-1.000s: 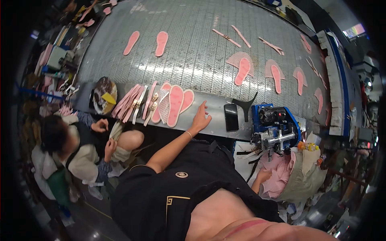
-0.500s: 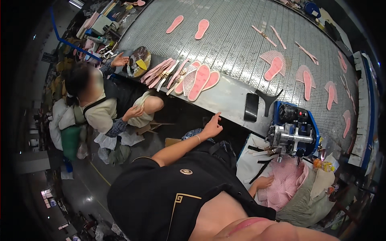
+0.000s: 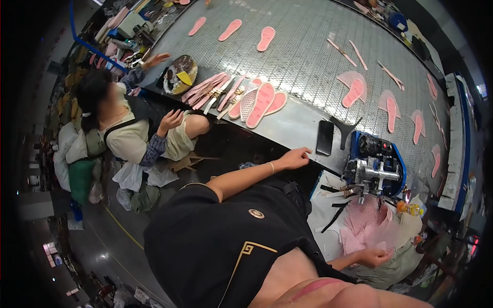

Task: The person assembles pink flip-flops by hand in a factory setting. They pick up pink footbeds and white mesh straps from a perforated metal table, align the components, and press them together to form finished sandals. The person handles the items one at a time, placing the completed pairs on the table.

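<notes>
My left hand (image 3: 294,158) hovers at the near edge of the metal bench edge (image 3: 287,134), left of a black phone (image 3: 324,137). Its fingers are loosely curled together, and nothing shows in them. At lower right my right hand (image 3: 376,257) is closed in a pinch on a pink mesh piece (image 3: 386,237), which is blurred by motion. The piece is beside a heap of pink mesh pieces (image 3: 362,218). Pink insoles (image 3: 261,105) overlap on the bench edge with a mesh piece, next to bundled pink straps (image 3: 208,91).
A conveyor (image 3: 303,51) carries insoles, mesh pieces and straps. A blue-framed machine (image 3: 377,167) stands between my hands on the right. A black forked piece (image 3: 345,131) lies by the phone. Left, a seated co-worker (image 3: 128,136) reaches toward a round glue-stained tray (image 3: 179,74).
My left hand has moved right along the bench edge, its pointing finger now curled. My right hand has drawn away from the heap, lifting a mesh piece. Insoles on the conveyor have shifted.
</notes>
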`<state>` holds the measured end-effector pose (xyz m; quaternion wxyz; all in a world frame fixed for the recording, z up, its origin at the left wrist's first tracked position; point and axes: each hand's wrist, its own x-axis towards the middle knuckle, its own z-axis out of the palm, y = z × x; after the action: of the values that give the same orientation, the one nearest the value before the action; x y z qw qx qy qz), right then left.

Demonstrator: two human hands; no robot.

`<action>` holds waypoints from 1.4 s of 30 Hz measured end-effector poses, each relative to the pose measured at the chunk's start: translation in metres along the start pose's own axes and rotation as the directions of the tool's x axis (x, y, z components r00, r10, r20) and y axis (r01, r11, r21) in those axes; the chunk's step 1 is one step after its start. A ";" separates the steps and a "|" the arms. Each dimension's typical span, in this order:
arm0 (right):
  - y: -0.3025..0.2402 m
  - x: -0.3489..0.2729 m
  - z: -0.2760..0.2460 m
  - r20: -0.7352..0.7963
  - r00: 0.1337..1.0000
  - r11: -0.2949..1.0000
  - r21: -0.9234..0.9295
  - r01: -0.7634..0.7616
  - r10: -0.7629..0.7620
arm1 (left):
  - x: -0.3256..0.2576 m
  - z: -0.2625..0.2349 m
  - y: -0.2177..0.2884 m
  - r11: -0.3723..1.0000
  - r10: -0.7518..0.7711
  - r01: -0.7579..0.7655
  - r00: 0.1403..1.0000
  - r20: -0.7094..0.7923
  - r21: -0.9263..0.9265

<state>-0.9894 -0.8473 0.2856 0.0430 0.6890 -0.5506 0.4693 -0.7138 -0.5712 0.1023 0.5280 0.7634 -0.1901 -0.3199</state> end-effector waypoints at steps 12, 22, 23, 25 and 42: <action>-0.192 -0.108 0.018 0.705 0.676 0.242 0.709 -0.663 -0.215 | 0.004 -0.003 0.106 0.485 0.346 0.093 0.892 0.289 -0.869; -0.133 -0.140 0.037 0.815 0.294 0.143 0.412 -0.900 -0.499 | 0.026 -0.028 0.107 0.717 0.202 -0.220 0.974 -0.105 -0.662; -0.121 -0.143 0.037 0.823 0.233 0.169 0.366 -0.915 -0.518 | 0.031 -0.027 0.104 0.784 0.238 -0.221 0.970 -0.047 -0.581; -0.097 -0.152 0.039 0.893 0.221 0.228 0.327 -0.917 -0.392 | 0.038 -0.017 0.100 0.865 0.295 -0.217 0.950 0.108 -0.453; 0.005 -0.178 0.012 0.972 0.219 0.417 0.166 -0.894 0.081 | 0.063 0.116 0.061 0.950 -0.038 0.206 0.823 0.567 -0.234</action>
<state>-0.9780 -0.7279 0.1529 -0.6970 0.5178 -0.4539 0.2000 -0.7453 -0.7134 0.1135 0.5323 0.5638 -0.2374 -0.5851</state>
